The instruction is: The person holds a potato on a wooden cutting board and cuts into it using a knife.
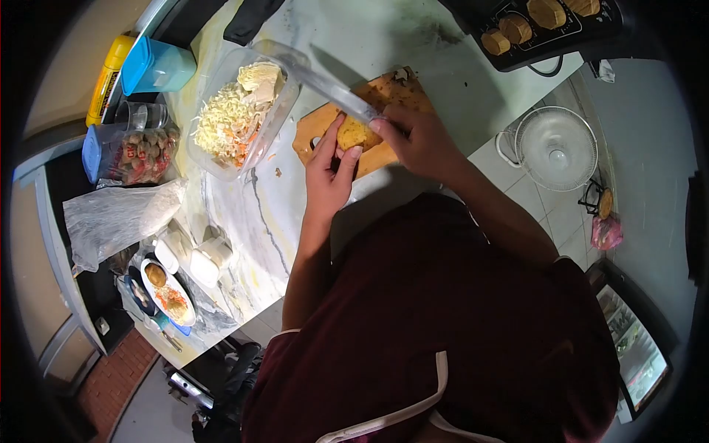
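Observation:
My left hand [330, 177] is wrapped round a yellow, partly peeled piece that looks like a potato [353, 135], with brown skin patches on it. In my right hand [417, 140] is a large knife [332, 90], its broad blade pointing to the upper left. The blade's near end is close to the potato; whether it touches cannot be made out. Beneath both hands lies a wooden cutting board [303, 144] with dark scraps on it. Just left of the board stands a clear plastic container [284, 111] of shredded cabbage [221, 122] with orange shreds.
On the left of the marble table [258, 251] are a blue-lidded tub [166, 66], a jar of brown nuts [144, 151], a plastic bag [118, 218], white-lidded containers [207, 266] and an oval plate [186, 310]. A black stove [546, 33] is at upper right, a strainer [557, 151] below it.

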Tool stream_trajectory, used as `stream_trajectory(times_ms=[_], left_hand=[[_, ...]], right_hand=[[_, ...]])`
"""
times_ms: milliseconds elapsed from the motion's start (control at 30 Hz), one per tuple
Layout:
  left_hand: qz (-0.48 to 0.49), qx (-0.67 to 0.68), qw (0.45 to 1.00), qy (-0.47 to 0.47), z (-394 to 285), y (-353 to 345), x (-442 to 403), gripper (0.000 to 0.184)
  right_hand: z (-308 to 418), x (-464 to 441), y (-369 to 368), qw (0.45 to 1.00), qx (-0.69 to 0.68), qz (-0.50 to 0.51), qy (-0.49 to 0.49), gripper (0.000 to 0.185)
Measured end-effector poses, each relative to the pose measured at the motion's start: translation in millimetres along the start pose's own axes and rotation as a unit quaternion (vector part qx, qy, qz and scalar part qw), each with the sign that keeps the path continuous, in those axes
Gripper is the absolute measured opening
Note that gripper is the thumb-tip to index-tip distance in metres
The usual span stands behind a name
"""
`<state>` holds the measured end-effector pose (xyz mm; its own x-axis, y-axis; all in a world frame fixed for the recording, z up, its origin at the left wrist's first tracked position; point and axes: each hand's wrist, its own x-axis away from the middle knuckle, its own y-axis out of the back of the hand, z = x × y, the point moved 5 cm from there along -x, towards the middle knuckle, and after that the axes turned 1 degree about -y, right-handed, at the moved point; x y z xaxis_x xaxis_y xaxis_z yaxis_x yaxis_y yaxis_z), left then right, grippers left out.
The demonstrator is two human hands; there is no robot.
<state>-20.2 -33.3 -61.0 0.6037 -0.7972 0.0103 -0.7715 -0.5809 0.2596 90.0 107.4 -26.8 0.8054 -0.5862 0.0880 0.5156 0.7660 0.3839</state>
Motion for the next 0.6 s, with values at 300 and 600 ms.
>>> stream_trajectory(times_ms=[300, 600], left_hand=[[-0.001, 0.009, 1.000, 0.004, 0.3, -0.2, 2.0, 0.053], [-0.004, 0.005, 1.000, -0.002, -1.3, -1.0, 2.8, 0.053]], right_hand=[[-7.0, 2.3, 0.4, 0.999, 0.011, -0.017, -0.025, 0.027], [-9.6, -0.3, 1.6, 0.998, 0.042, -0.046, -0.031, 0.025]])
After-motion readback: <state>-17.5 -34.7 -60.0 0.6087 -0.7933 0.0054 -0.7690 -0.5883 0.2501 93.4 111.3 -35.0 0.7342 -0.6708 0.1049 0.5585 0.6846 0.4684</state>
